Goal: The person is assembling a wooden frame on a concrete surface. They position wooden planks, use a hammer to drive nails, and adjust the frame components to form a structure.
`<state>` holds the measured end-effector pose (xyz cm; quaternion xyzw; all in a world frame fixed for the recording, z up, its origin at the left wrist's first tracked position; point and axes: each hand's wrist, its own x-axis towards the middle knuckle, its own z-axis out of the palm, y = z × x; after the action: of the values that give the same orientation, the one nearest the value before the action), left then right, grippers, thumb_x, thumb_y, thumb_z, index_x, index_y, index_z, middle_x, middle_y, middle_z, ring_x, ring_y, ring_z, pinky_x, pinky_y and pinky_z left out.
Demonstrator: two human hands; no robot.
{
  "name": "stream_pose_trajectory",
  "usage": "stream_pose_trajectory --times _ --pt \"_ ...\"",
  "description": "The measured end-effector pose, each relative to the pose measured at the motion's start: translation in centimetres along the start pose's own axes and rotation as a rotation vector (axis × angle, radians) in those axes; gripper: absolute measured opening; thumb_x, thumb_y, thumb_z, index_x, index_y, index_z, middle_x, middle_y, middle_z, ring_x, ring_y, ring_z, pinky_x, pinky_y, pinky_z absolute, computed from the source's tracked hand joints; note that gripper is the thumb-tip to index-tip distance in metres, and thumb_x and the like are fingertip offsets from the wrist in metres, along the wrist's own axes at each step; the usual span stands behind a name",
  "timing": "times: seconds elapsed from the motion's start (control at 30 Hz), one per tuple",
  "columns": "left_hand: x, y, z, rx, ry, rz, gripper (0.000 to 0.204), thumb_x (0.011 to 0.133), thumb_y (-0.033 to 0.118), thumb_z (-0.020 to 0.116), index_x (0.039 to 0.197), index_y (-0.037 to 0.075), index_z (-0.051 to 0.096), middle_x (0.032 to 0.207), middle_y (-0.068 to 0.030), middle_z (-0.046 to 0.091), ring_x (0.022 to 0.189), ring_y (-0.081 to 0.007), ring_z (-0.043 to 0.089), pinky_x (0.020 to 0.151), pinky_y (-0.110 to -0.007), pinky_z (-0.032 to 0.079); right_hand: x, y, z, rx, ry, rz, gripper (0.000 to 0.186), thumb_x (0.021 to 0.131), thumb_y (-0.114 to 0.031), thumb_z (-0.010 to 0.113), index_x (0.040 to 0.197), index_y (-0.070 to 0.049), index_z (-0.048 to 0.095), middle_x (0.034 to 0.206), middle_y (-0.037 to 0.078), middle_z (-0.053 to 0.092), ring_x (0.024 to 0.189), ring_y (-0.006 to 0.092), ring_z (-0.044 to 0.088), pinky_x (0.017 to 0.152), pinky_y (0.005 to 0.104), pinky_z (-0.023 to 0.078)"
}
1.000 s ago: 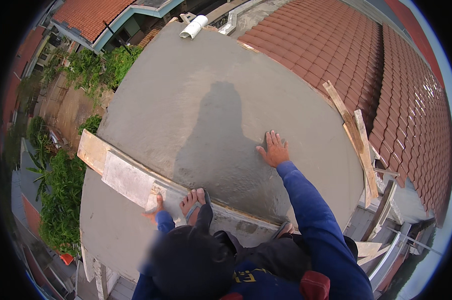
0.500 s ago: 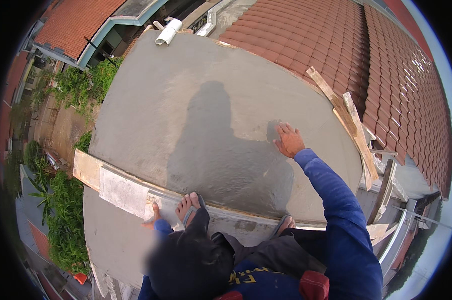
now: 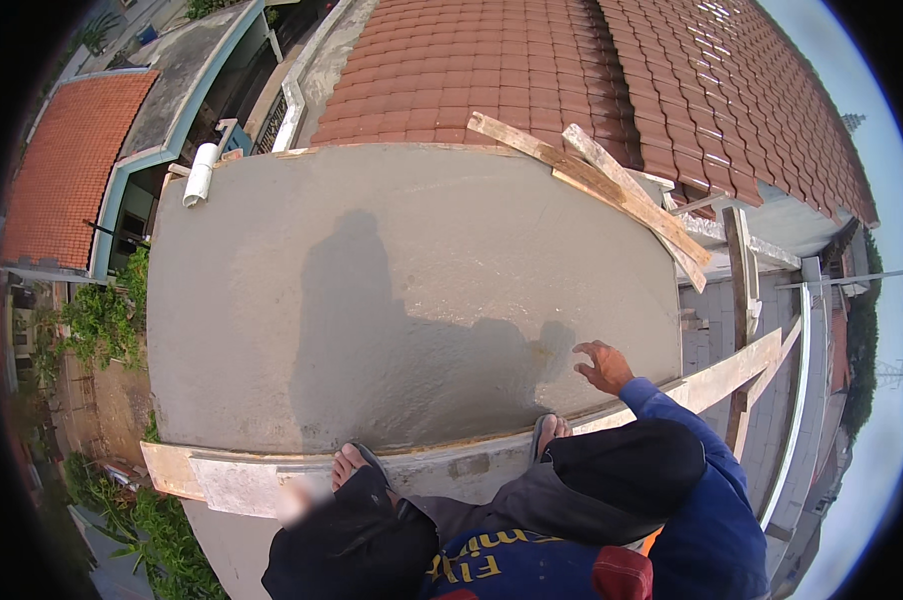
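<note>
A grey slab of smoothed, wet-looking concrete (image 3: 452,200) lies before me, with my shadow on it. My right hand (image 3: 602,368) hovers over its right side, fingers apart and slightly bent, holding nothing. A long board (image 3: 722,365) spans the slab's near part, with a pale panel (image 3: 232,485) on its left end. My feet in flip-flops (image 3: 354,470) are on that board. Beside my left foot, my left hand (image 3: 297,500) is at the board, blurred and mostly hidden by my leg, so its fingers cannot be made out.
Loose wooden planks (image 3: 592,185) lie across the far right corner, below a tiled roof (image 3: 472,70). A white pipe piece (image 3: 200,178) rests at the far left edge. Outside the left edge are plants (image 3: 107,320) below; a wooden frame (image 3: 737,270) stands outside the right edge.
My view has turned, so the roof and slab sit differently. My right hand has come away from the concrete toward the board on the right, its fingers now bent. My left hand is more hidden.
</note>
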<state>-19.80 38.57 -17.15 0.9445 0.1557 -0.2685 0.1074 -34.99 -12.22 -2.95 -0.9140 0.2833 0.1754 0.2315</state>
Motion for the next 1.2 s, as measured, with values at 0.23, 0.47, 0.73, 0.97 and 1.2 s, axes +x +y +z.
stream_pose_trajectory --times 0.23,0.47,0.73,0.97,1.2 --pt "3.6 -2.0 1.0 0.092 -0.047 -0.016 0.069 0.103 0.055 0.05 0.158 0.014 0.039 0.158 -0.0203 0.039 0.141 -0.0422 0.043 0.114 -0.051 0.039 -14.9 16.4 14.5 0.119 0.5 0.67 0.048 0.086 -0.036 0.077 0.124 -0.008 0.068 0.122 0.023 0.066 0.115 0.04 0.063 0.099 0.0486 0.05" --pt "7.4 -1.6 -3.8 0.04 0.072 -0.171 0.076 0.098 0.057 0.058 0.159 0.017 0.036 0.161 -0.0227 0.033 0.142 -0.0433 0.042 0.114 -0.052 0.04 -22.9 15.8 15.4 0.478 0.519 1.21 0.08 0.087 -0.049 0.073 0.143 0.002 0.05 0.138 0.033 0.055 0.132 0.0439 0.053 0.112 0.0484 0.042" --pt "18.7 3.2 -16.5 -0.119 0.323 -0.22 0.085 0.093 0.06 0.067 0.161 0.02 0.034 0.164 -0.0255 0.025 0.144 -0.0446 0.041 0.114 -0.054 0.041 -24.2 16.9 18.0 0.562 0.645 1.247 0.09 0.088 -0.053 0.072 0.152 0.003 0.04 0.148 0.036 0.043 0.139 0.0475 0.044 0.115 0.0491 0.039" --pt "28.4 18.5 -24.7 0.127 0.371 0.502 0.109 0.074 0.053 0.09 0.162 0.024 0.032 0.163 -0.0317 0.02 0.146 -0.0465 0.036 0.113 -0.055 0.043 -23.1 20.3 17.8 0.468 0.776 1.286 0.091 0.089 -0.059 0.069 0.154 -0.003 0.038 0.151 0.036 0.037 0.141 0.0506 0.04 0.116 0.0531 0.036" --pt "19.1 36.9 -25.5 0.351 0.495 1.254 0.096 0.079 0.048 0.086 0.159 0.023 0.038 0.162 -0.0306 0.027 0.15 -0.047 0.029 0.12 -0.057 0.03 -21.5 21.8 15.7 0.498 0.8 1.413 0.09 0.088 -0.064 0.066 0.157 -0.013 0.035 0.158 0.036 0.03 0.145 0.0524 0.034 0.117 0.0547 0.034"
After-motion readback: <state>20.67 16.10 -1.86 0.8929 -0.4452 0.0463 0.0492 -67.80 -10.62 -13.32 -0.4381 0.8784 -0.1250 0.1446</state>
